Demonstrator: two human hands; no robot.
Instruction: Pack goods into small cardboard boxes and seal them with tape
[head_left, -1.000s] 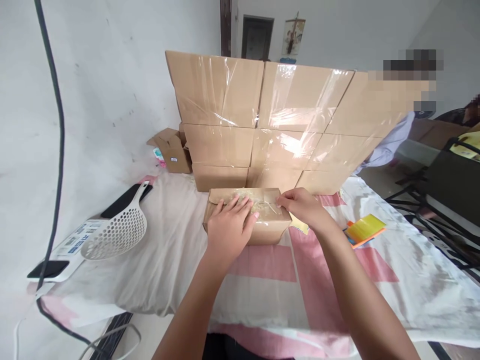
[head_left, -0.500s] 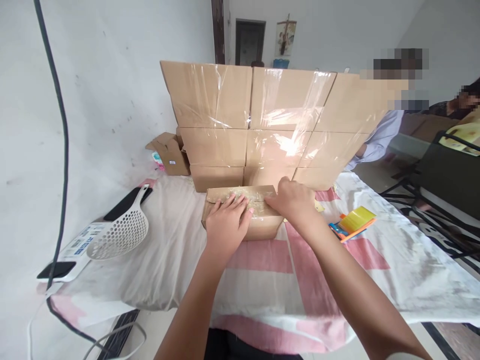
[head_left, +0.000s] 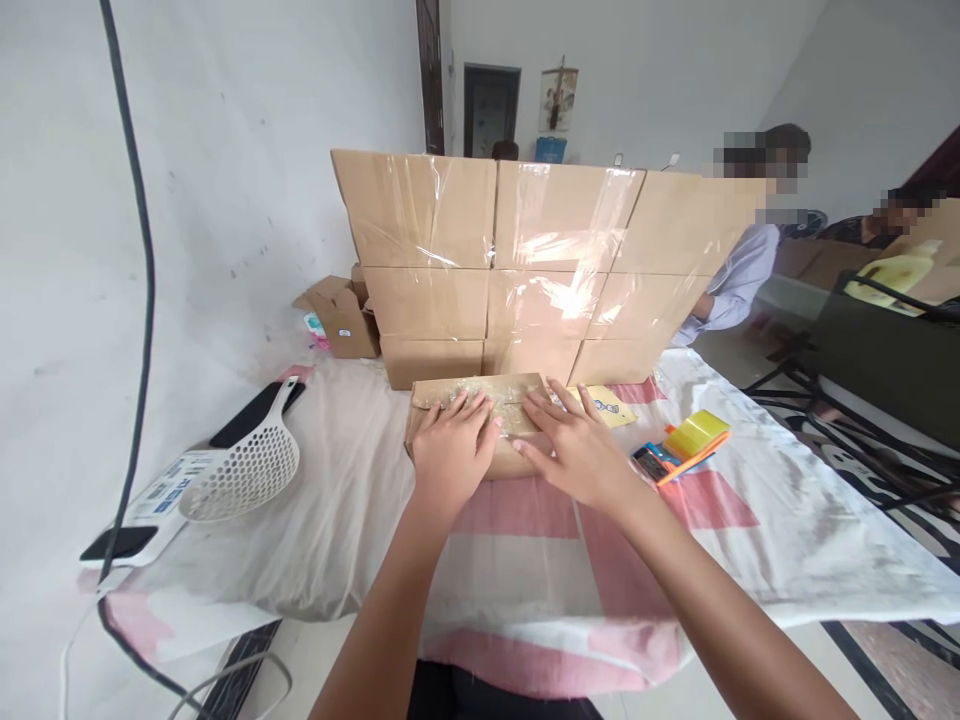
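A small cardboard box [head_left: 517, 462] lies in front of me on the cloth-covered table. Crinkled clear tape [head_left: 510, 398] runs across its top. My left hand [head_left: 456, 440] rests on the left part of the lid, fingers stretched out over the tape. On the right part lies my right hand [head_left: 574, 440], its fingers spread and flat. Neither hand grasps anything. To the right of my right hand is an orange and blue tape dispenser [head_left: 664, 468] with a yellow roll [head_left: 697, 433]. A yellow printed paper [head_left: 611, 408] sits behind my right hand, partly covered.
Stacked, taped cartons [head_left: 435, 300] form a wall behind the box. A small open carton [head_left: 346, 325] stands back left. On the left are a white perforated scoop [head_left: 247, 470] and a white, black-ended device [head_left: 161, 500]. A dark cable [head_left: 142, 260] hangs there. Another person's sleeve [head_left: 742, 285] shows behind the cartons.
My right hand has gone from bent fingers at the box's right edge to lying flat and spread on its top. The left hand stays put. The view has shifted slightly.
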